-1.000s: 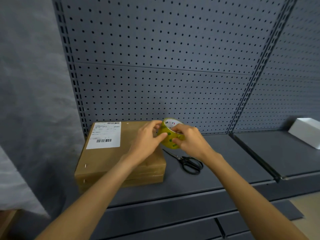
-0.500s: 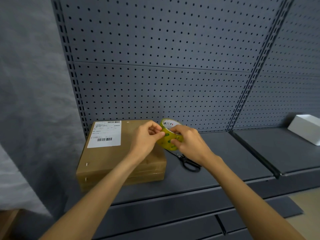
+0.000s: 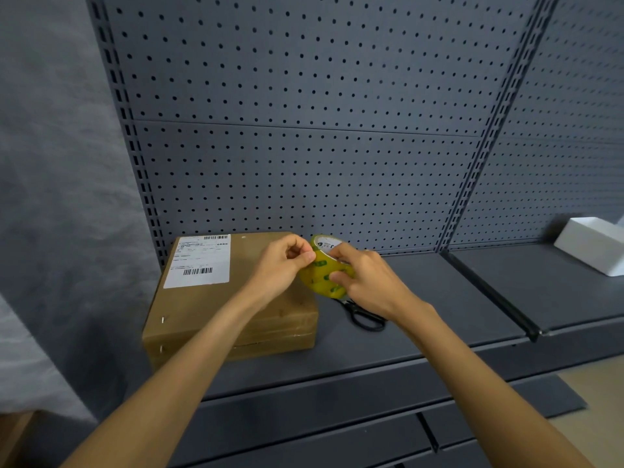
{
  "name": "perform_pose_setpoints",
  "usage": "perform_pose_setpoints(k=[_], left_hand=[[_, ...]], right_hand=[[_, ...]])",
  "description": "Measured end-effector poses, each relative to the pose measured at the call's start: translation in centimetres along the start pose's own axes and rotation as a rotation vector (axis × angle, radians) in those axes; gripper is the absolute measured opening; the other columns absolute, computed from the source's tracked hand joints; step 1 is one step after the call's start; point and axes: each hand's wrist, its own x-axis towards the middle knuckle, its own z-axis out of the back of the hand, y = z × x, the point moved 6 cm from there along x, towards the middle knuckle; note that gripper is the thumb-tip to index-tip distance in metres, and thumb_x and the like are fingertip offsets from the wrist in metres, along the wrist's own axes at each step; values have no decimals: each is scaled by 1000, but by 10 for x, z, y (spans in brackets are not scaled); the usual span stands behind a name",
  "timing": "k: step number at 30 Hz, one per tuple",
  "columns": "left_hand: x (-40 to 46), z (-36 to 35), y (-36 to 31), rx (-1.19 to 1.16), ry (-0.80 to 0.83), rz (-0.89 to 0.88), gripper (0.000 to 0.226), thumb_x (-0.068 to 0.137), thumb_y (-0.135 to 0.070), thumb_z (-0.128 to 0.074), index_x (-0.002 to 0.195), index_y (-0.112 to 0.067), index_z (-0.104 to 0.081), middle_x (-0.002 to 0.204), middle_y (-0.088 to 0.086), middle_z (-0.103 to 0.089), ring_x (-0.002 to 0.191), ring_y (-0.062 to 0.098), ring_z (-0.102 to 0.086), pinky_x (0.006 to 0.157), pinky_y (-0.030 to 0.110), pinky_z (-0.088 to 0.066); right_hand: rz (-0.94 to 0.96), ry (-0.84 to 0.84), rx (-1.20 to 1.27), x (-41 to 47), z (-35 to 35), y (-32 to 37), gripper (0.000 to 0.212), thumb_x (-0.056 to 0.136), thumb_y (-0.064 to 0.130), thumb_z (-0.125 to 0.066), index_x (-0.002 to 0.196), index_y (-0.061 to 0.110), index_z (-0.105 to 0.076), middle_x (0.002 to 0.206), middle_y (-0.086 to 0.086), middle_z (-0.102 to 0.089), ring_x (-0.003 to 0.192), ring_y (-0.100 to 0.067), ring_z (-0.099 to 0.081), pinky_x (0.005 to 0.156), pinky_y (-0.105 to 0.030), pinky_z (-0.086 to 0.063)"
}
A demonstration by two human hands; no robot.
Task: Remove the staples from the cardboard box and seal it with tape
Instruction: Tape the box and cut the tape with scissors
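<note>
Right hand (image 3: 368, 282) grips the yellow tape roll (image 3: 326, 275) w/ fingers curled round it, held up just above the box's right edge; left hand (image 3: 282, 265) pinches at the roll's rim, thumb & forefinger pressed together. Cardboard box (image 3: 216, 298) lies flat on the grey shelf (image 3: 422, 332) w/ a white label (image 3: 199, 260) on top, staples (image 3: 163, 319) visible at its left end. Black scissors (image 3: 363, 317) lie on the shelf just right of the box, white box (image 3: 591, 244) well apart at far right.

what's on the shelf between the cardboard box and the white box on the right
In the head view, black scissors lie near the cardboard box; beyond them the shelf is bare up to the white box.
</note>
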Motion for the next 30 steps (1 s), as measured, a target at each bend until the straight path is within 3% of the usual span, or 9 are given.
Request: perform_pose_setpoints(k=[7,12,18,20,23,25,30], left_hand=[[-7,-4,-10,27,-88,-97,27,91,-4,-58,72,-23,-53,69,-7,-53,64,7,-46,66,23,-39],[-17,-10,-19,158,-129,-190,24,94,-10,-53,76,-24,-48,76,-6,-52,69,6,-45,61,17,-36],[-19,-14,-17,284,-142,-151,15,97,-10,-46,83,-15,-46,75,-8,-46,63,3,-39,57,10,-35],[-16,-10,-17,285,-139,-123,15,98,-12,-44,84,-16,-44,76,-8,-46,63,3,-39,58,8,-35],[-11,-8,-13,210,-76,-90,13,99,-16,-43,86,-18,-42,84,2,-52,72,9,-46,68,16,-38],[-10,-7,-12,154,-61,-73,15,98,-17,-48,85,-22,-42,88,3,-56,79,15,-52,75,28,-44],[-12,-1,-21,68,-104,-92,33,82,-7,-71,86,-26,-43,82,-4,-59,75,8,-56,70,19,-47]], right_hand=[[-66,-39,74,-2,9,2,36,92,19,-58,127,15,-52,125,-16,-60,110,-34,-56,86,-47,-51],[-134,-69,47,6,16,2,34,90,16,-56,124,14,-55,106,-15,-64,90,-32,-60,75,-45,-54],[-170,-75,10,7,9,6,30,88,14,-53,118,7,-56,89,-15,-64,75,-33,-60,63,-41,-53],[-159,-88,19,7,9,6,36,90,14,-53,126,9,-53,97,-15,-64,80,-31,-58,66,-37,-51],[-148,-86,80,5,10,6,40,91,16,-54,131,12,-51,112,-15,-63,94,-32,-59,78,-44,-54],[-144,-86,88,4,12,6,41,92,17,-54,132,13,-50,113,-16,-62,95,-32,-59,79,-47,-54],[-120,-108,96,4,17,11,40,93,17,-54,132,13,-50,115,-15,-62,97,-31,-59,80,-48,-53]])
